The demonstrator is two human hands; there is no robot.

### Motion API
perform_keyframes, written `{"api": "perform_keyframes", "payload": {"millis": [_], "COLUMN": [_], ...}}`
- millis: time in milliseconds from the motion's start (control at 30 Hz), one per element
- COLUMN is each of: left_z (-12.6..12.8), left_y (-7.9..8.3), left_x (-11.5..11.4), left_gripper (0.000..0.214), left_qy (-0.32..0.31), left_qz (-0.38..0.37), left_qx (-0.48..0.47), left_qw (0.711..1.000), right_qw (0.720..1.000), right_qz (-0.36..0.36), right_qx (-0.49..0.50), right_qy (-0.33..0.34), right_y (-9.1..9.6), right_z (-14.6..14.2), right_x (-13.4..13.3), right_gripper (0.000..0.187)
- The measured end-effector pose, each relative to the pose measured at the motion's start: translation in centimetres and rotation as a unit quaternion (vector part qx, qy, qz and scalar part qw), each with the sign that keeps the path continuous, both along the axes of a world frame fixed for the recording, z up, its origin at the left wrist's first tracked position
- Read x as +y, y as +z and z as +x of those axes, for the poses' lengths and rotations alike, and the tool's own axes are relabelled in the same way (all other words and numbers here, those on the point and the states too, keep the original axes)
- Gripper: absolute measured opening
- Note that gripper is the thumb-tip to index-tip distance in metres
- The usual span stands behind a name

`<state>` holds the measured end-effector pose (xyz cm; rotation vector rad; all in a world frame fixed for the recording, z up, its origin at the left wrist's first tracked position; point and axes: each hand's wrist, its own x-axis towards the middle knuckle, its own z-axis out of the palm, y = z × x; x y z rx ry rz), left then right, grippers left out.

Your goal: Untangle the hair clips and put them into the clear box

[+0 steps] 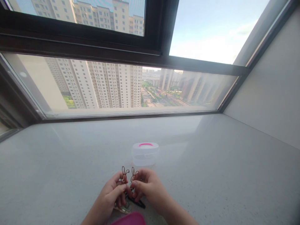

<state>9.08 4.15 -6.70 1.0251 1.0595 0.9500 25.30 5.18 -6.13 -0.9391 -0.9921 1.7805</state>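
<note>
Head view, and the action sits right at the near edge of a wide, pale speckled stone window ledge (pixel 211 162)! The left hand (pixel 109 197) and right hand (pixel 150 187) are both closed, nearly meeting, and each appears to pinch a wire ornament: there's the left bronze wire rabbit ornament (pixel 125 174), and there's the right bronze wire rabbit ornament (pixel 134 174), long ears poking above the fingers. Just below, mostly under the hands, lie one black snap hair clip (pixel 138 203) and one gold-toned metal hair clip (pixel 122 209); whether either joins a rabbit, I can't tell. Just beyond the hands stands one clear plastic box with a pink handle (pixel 144 153), its lid on. It's cloudy, so I can't make out anything inside. So far, that's two rabbits up in the hands and two clips down on the ledge. At the bottom edge, one magenta object (pixel 128 219) is cut off by the frame. Past the ledge, tall apartment towers (pixel 112 84) fill the window glass.
</note>
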Motion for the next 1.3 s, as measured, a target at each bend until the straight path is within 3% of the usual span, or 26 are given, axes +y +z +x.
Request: {"api": "perform_keyframes", "payload": {"millis": [467, 900, 1300], "left_z": [-0.2, 0.0, -0.1], "left_y": [-0.1, 1.0, 0.5], "left_x": [-0.2, -0.5, -0.3], "left_gripper": [0.016, 0.015, 0.016], "left_qy": [0.001, 0.009, 0.004], "left_qz": [0.003, -0.007, 0.000], "left_qx": [-0.017, -0.016, -0.026], "left_qw": [1.000, 1.000, 1.000], "right_qw": [1.000, 1.000, 1.000], "right_qz": [0.006, 0.008, 0.005], "right_qx": [-0.016, 0.005, 0.016], "right_qy": [0.000, 0.011, 0.003], "right_y": [0.0, 0.6, 0.7], "right_z": [0.1, 0.3, 0.4], "right_x": [0.1, -0.1, -0.2], "right_gripper": [0.038, 0.037, 0.035]}}
